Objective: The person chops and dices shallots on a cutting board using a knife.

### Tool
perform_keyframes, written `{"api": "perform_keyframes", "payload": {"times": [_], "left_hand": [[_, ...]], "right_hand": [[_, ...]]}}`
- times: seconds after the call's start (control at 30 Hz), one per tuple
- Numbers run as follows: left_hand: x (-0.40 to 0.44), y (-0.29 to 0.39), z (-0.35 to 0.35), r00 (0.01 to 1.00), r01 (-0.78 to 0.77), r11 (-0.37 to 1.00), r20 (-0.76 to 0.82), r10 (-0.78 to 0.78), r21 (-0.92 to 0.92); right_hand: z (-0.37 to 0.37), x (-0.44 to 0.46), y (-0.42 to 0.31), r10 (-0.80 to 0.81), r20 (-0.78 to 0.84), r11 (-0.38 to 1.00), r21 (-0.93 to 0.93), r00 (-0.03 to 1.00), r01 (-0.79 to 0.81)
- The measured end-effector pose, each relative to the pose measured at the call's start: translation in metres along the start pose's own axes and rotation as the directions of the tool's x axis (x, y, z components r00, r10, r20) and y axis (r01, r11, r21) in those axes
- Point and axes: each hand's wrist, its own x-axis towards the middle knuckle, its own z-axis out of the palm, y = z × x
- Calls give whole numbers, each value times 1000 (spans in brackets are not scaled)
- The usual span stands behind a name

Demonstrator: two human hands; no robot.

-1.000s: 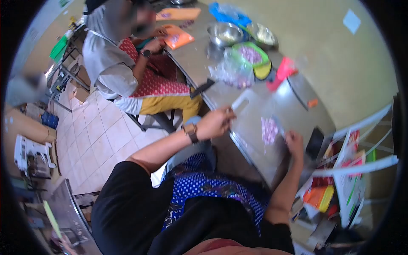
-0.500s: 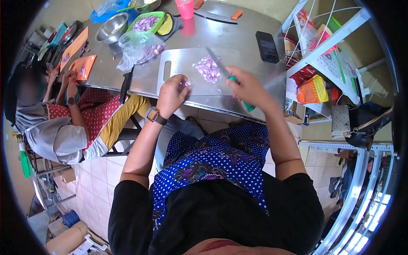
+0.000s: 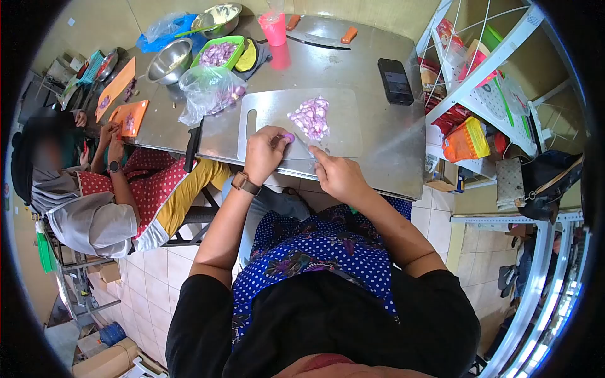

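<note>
My left hand (image 3: 265, 153) pinches a purple shallot (image 3: 288, 137) near the front edge of a pale cutting board (image 3: 343, 97). Closed round a knife is my right hand (image 3: 341, 176); the green handle seen earlier is now mostly covered by the fingers. The knife's blade (image 3: 302, 144) points toward the shallot, just to its right. I cannot tell whether the blade touches it. Behind both hands, a pile of chopped shallots (image 3: 311, 118) lies on the board.
A black-handled knife (image 3: 193, 148) juts over the table edge at left, near a plastic bag (image 3: 211, 94) of shallots. Behind are a green basket (image 3: 238, 44), metal bowl (image 3: 170, 62) and pink cup (image 3: 273, 29). A phone (image 3: 396, 82) lies right. Another person (image 3: 94, 195) works at left.
My right hand has come down and left, bringing the knife from above the chopped pile to beside the shallot. My left hand has shifted slightly right, and the shallot shows more.
</note>
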Motion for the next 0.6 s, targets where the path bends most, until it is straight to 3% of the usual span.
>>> {"api": "perform_keyframes", "payload": {"times": [0.13, 0.33, 0.6], "left_hand": [[0, 7, 5, 997, -72, 996, -39, 74, 50], [6, 10, 4, 979, -206, 966, 20, 205, 155], [8, 15, 5, 991, -132, 974, 23, 130, 182]], "right_hand": [[8, 1, 2, -8, -21, 997, -80, 1000, 6], [5, 6, 2, -39, -45, 999, -23, 998, 38], [6, 9, -7, -69, -73, 997, -29, 995, 67]]}}
